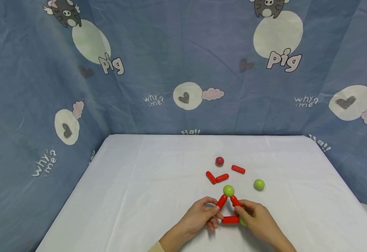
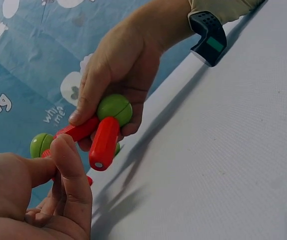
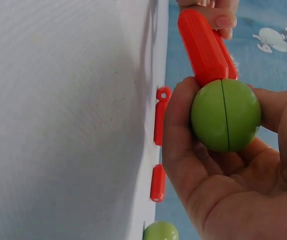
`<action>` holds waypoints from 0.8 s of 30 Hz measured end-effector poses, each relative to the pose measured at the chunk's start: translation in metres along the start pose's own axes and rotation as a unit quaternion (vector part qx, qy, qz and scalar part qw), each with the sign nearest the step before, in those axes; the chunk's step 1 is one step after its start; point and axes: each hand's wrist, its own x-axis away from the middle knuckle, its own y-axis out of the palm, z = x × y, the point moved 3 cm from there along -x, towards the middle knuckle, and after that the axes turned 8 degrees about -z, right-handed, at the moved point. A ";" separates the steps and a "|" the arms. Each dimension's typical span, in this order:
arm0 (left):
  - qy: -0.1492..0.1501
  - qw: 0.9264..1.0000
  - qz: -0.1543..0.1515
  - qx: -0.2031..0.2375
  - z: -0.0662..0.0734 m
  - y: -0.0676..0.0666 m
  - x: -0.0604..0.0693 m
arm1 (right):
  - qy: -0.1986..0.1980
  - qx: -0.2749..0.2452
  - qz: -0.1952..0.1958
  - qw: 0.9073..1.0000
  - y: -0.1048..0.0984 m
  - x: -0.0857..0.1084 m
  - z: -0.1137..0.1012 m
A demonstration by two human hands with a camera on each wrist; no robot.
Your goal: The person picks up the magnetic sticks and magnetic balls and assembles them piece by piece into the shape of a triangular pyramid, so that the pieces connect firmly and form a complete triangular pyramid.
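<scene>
Curling round the lower green ball point(image 3: 226, 115), the right hand point(image 1: 259, 220) clamps it between thumb and fingers, the thumb also against the right rod point(image 1: 235, 201), presumably so that this corner cannot twist. From the ball the bottom rod point(image 1: 230, 219) juts toward the left hand point(image 1: 199, 215); its end is bare in the left wrist view, a silvery dot point(image 2: 99, 165) showing, so no ball joins it there. The left hand pinches the left rod point(image 1: 221, 202) between thumb and fingers, apparently to steady that side.

Just beyond the fingertips, the left and right rods lean together and meet at the top green ball point(image 1: 228, 190), which neither hand grips; the joints alone seem to bear it, perhaps by magnets.

Farther off on the white cloth point(image 1: 158, 168) lie a loose green ball point(image 1: 259, 184) to the right, two loose rods point(image 1: 216, 178) set in a V, a third loose rod point(image 1: 238, 169) and, farthest, a red ball point(image 1: 219, 161), all near enough for an easy reach. Behind hangs a blue printed curtain point(image 1: 139, 42).
</scene>
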 end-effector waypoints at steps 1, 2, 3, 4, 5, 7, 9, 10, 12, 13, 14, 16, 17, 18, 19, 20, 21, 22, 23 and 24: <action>0.000 1.000 0.001 -0.001 0.000 0.000 0.000 | 0.001 0.000 0.000 1.000 0.000 0.000 0.000; -0.001 1.000 0.002 -0.002 0.000 -0.001 0.000 | 0.002 0.000 0.001 1.000 0.000 0.000 0.000; -0.002 1.000 0.003 0.000 0.000 -0.001 0.000 | 0.002 0.001 0.001 1.000 0.000 0.000 0.000; -0.004 1.000 0.004 -0.001 0.000 -0.001 0.000 | 0.003 0.001 0.003 1.000 0.000 0.000 -0.001; -0.005 1.000 0.005 -0.002 0.000 -0.002 0.000 | 0.006 0.001 0.004 1.000 0.000 0.000 -0.001; -0.007 1.000 0.005 -0.001 0.000 -0.002 -0.001 | 0.011 0.001 0.007 1.000 0.000 -0.001 -0.001; -0.007 1.000 0.008 -0.002 0.000 -0.003 -0.002 | 0.017 0.002 0.011 1.000 0.000 -0.001 -0.002; -0.007 1.000 0.009 -0.004 0.000 -0.003 -0.003 | 0.021 0.001 0.013 1.000 0.000 -0.001 -0.002; -0.005 1.000 0.009 -0.005 -0.001 -0.004 -0.004 | 0.025 0.001 0.014 1.000 0.000 -0.001 -0.002; -0.004 1.000 0.009 -0.005 -0.001 -0.004 -0.005 | 0.025 0.001 0.015 1.000 0.000 -0.001 -0.002; -0.004 1.000 0.009 -0.006 0.000 -0.005 -0.005 | 0.026 0.001 0.015 1.000 0.000 -0.001 -0.002; -0.001 1.000 0.007 -0.005 0.000 -0.006 -0.005 | 0.026 -0.001 0.015 1.000 0.000 -0.001 -0.002; -0.001 1.000 0.006 -0.003 0.000 -0.006 -0.005 | 0.025 -0.002 0.015 1.000 0.000 -0.001 -0.002; 0.001 1.000 0.005 -0.003 0.000 -0.006 -0.005 | 0.024 -0.004 0.016 1.000 0.000 -0.001 -0.002; 0.001 1.000 0.004 -0.003 0.000 -0.007 -0.005 | 0.024 -0.006 0.016 1.000 0.000 -0.001 -0.001; 0.000 1.000 0.004 -0.004 0.000 -0.007 -0.005 | 0.023 -0.007 0.017 1.000 0.000 -0.001 -0.001; 0.000 1.000 0.004 -0.004 0.000 -0.008 -0.006 | 0.023 -0.009 0.017 1.000 0.000 -0.001 -0.001; -0.001 1.000 0.005 -0.006 0.000 -0.008 -0.006 | 0.023 -0.011 0.017 1.000 0.000 -0.001 -0.001; -0.002 1.000 0.007 -0.006 0.000 -0.009 -0.006 | 0.024 -0.012 0.017 1.000 0.000 -0.001 0.000; -0.003 1.000 0.008 -0.007 0.000 -0.009 -0.006 | 0.025 -0.012 0.017 0.999 0.000 -0.001 0.000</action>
